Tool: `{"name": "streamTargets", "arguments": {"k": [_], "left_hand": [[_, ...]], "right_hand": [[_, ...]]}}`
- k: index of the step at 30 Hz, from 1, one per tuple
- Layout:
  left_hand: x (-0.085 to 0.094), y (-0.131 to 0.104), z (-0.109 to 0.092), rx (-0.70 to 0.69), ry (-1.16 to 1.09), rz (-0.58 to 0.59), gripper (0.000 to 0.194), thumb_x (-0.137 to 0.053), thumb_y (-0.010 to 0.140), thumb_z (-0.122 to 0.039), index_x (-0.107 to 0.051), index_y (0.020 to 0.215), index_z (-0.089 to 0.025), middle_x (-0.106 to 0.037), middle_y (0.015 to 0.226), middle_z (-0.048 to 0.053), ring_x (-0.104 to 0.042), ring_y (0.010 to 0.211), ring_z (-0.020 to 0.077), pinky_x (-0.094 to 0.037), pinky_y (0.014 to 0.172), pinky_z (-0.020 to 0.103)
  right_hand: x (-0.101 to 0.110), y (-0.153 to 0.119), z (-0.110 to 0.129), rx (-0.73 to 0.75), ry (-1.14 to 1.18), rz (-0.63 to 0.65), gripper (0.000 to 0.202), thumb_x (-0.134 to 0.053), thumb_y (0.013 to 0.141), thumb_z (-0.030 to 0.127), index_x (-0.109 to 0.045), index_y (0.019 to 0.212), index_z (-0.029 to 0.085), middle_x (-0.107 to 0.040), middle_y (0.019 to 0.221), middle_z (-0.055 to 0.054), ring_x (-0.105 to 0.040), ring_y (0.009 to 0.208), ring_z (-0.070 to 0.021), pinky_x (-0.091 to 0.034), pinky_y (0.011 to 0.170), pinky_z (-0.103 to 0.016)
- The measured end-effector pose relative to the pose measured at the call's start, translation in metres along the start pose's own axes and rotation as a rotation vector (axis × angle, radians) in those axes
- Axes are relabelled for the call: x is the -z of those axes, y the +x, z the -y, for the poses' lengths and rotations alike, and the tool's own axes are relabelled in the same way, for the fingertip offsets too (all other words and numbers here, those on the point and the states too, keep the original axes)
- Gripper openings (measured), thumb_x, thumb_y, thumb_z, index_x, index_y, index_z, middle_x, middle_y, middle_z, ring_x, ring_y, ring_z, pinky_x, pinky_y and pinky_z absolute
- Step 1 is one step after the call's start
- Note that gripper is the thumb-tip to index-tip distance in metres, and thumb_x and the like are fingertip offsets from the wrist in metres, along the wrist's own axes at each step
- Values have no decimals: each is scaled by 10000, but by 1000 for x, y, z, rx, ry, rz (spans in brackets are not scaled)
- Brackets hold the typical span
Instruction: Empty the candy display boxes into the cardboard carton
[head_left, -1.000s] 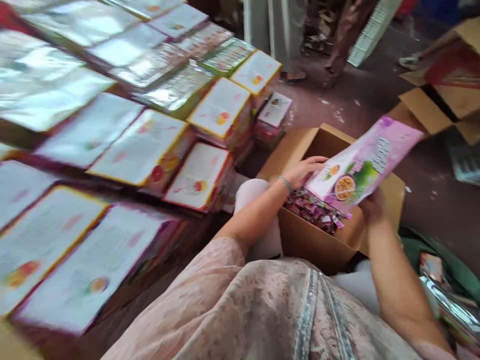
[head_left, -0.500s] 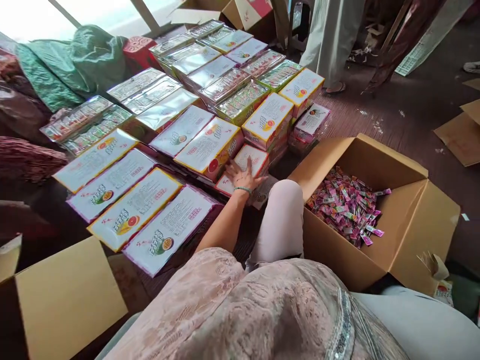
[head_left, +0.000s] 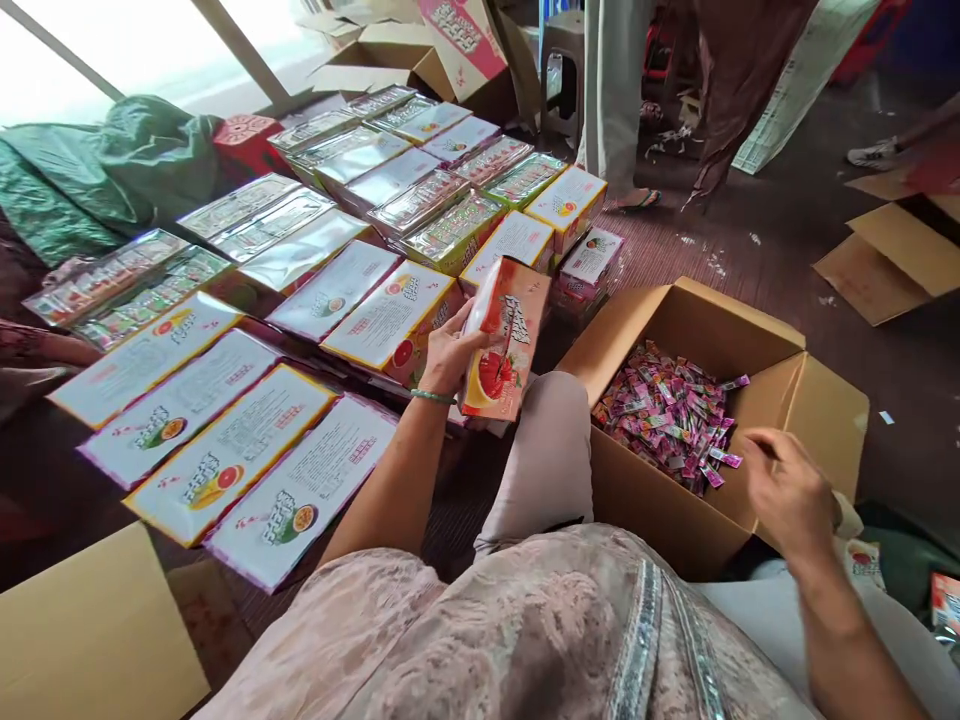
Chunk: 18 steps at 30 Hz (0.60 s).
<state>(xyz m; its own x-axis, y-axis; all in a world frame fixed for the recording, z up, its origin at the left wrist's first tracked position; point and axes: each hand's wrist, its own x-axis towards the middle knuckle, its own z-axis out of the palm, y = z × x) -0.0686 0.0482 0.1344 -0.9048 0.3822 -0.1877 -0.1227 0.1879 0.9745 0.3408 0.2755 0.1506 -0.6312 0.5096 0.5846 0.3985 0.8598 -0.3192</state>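
My left hand [head_left: 448, 352], with a green bracelet at the wrist, is closed on a red and pink carton [head_left: 517, 345] with fruit pictured on it. The carton stands tilted up above my knee, its printed side showing. My right hand [head_left: 791, 490] is raised at the near right side of a cardboard box [head_left: 795, 400], fingers curled in; whether anything is in them is hidden. Small purple and pink sachets [head_left: 671, 415] lie heaped inside that box. Left of my knee, white-topped cartons [head_left: 300, 510] with purple or yellow edges lie in rows.
Film-covered packs [head_left: 450, 225] sit farther back among the rows. A person's legs [head_left: 615, 110] stand behind them. Green cloth [head_left: 142, 170] is piled at the left. Flattened cardboard [head_left: 82, 620] lies at the lower left, and another open box [head_left: 885, 250] at the right.
My left hand, earlier spread on a red-edged carton among the rows, has lifted the carton and tilted it up. My right hand has come into view at the right.
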Motion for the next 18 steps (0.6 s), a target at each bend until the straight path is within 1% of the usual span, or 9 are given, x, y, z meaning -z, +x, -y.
{"name": "streamTargets", "arguments": {"k": [2, 3, 5, 7, 9, 11, 13, 15, 18], "left_hand": [[-22, -17, -26, -48, -183, 208, 889, -913, 566, -337, -780, 1434, -201, -823, 1134, 50, -748, 1004, 302, -635, 902, 410], [-35, -25, -38, -85, -196, 303, 862, -925, 555, -314, -801, 1400, -204, -821, 1132, 44, -746, 1026, 308, -632, 899, 400], [-61, -36, -57, -164, -133, 454, 799, -925, 553, -242, -837, 1347, -226, -820, 1123, 18, -737, 1101, 337, -627, 914, 387], [-87, -41, -66, -203, -73, 580, 763, -899, 560, -172, -856, 1318, -247, -822, 1100, -2, -731, 1134, 362, -628, 912, 381], [-110, -40, -64, -180, -88, 692, 752, -877, 559, -131, -861, 1303, -245, -826, 1106, 2, -737, 1109, 354, -625, 895, 371], [-128, -38, -54, -75, -166, 812, 743, -872, 547, -124, -856, 1284, -214, -827, 1108, 25, -748, 1012, 311, -616, 848, 351], [-142, -39, -38, 100, -259, 939, 732, -873, 539, -145, -842, 1269, -180, -825, 1049, 47, -741, 863, 258, -602, 773, 333], [-151, -45, -21, 287, -315, 1085, 678, -866, 552, -176, -831, 1229, -168, -820, 977, 62, -727, 766, 234, -593, 730, 331], [-159, -60, -5, 513, -309, 1323, 574, -881, 558, -250, -824, 1125, -182, -832, 988, 93, -736, 756, 241, -605, 732, 347]], "right_hand": [[-28, 35, 40, 194, 127, -44, 183, -583, 1169, 323, -731, 1170, 216, -780, 1081, -101, -741, 1000, -259, -581, 932, -389], [-37, 54, 60, 315, 139, -32, 173, -593, 1163, 284, -724, 1254, 217, -775, 1188, -117, -726, 1115, -276, -565, 1024, -416], [-44, 86, 92, 548, 85, 75, 217, -595, 1162, 274, -715, 1331, 209, -747, 1323, -135, -652, 1296, -307, -492, 1160, -468], [-43, 106, 107, 717, -18, 214, 212, -604, 1165, 333, -745, 1227, 188, -755, 1225, -135, -628, 1253, -317, -450, 1159, -476], [-40, 114, 104, 798, -106, 315, 271, -602, 1168, 372, -745, 1043, 179, -731, 1001, -112, -620, 1050, -296, -452, 1050, -447], [-35, 111, 93, 818, -119, 381, 341, -555, 1181, 330, -710, 914, 185, -676, 856, -83, -571, 879, -264, -431, 915, -415], [-26, 105, 84, 796, -34, 391, 398, -486, 1192, 266, -677, 851, 191, -655, 804, -64, -545, 799, -240, -392, 820, -396], [-14, 99, 81, 736, 113, 352, 437, -442, 1206, 258, -651, 827, 195, -640, 768, -43, -539, 751, -217, -368, 761, -382], [2, 97, 82, 561, 327, 264, 504, -418, 1235, 349, -588, 782, 207, -576, 704, -13, -506, 681, -186, -355, 700, -359]]}}
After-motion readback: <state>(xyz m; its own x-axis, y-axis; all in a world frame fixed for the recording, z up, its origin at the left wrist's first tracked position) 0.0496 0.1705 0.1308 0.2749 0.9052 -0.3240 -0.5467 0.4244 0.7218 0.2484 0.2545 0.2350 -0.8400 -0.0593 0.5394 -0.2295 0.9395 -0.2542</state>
